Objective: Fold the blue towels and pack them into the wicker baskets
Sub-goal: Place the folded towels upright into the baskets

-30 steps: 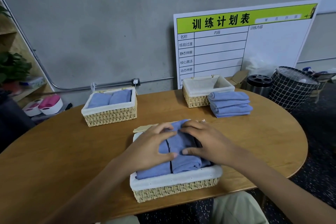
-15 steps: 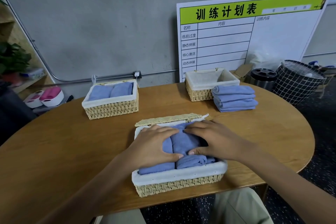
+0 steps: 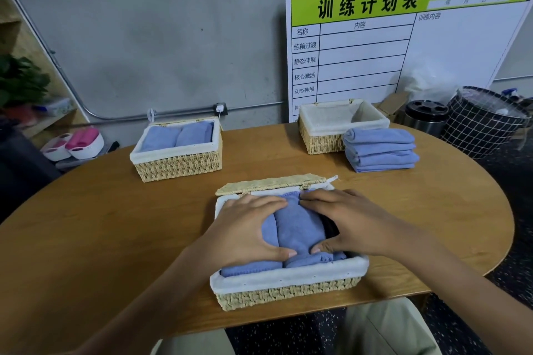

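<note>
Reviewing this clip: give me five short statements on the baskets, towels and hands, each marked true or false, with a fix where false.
1. Both hands press on towels in the near basket. True: left hand, right hand.
2. The far right basket holds towels. False: it shows only its white liner.
3. The far left basket holds blue towels. True.
4. The towel stack sits inside a basket. False: it lies on the table.
5. The near basket's lid is closed. False: it is open.
</note>
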{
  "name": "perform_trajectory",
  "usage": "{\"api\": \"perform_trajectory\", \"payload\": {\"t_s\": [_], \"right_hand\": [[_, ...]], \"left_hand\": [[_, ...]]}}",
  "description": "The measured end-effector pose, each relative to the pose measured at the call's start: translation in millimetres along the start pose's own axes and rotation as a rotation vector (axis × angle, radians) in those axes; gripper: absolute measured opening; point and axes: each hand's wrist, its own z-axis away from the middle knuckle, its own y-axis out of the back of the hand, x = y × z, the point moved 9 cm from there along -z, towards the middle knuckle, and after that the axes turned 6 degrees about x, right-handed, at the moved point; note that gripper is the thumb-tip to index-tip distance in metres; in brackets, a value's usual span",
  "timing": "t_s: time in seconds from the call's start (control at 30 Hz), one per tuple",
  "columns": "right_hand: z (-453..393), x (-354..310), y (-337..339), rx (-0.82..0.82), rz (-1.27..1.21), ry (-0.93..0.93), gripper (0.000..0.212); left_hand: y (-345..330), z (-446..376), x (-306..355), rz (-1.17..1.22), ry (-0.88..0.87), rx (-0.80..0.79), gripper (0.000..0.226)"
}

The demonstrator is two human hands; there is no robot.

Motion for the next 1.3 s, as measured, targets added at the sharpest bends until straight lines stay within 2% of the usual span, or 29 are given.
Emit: {"api": "perform_trajectory", "payload": {"t_s": [0.33,0.5,0.6,0.7,0.77,0.83,0.93,1.3], "right_hand": [[-4,-8,-9,-0.050,0.055,0.002,0.094],[1,-7,-1,-0.046,-0.006,-0.040,0.098],[17,0,12,0.061,-0.120,-0.082,0.111],[43,9,14,0.222,-0.391,-0.207,0.109],[52,-1,0,0.221,-0.476,-0.237,0.113],[53,-14,-13,0.185,-0.372,-0.207,0.122],[45,-9,-13,0.197,-0.288,-0.229,0.129],[-19,29,-9,0.226,-0.317,-0.247,0.135]], "left_hand": [[-4,0,5,-0.083,-0.007,0.004,0.106],[4,5,10,-0.013,0.012,-0.015,0.095],[19,21,5,0.119,0.026,0.036,0.078],[29,49,-4,0.292,0.069,0.168,0.060],[18,65,3,0.228,0.058,0.137,0.076],[4,69,15,0.066,0.014,0.086,0.089],[1,60,16,-0.085,0.013,0.089,0.090],[7,-3,-28,-0.104,0.032,0.150,0.103]]}}
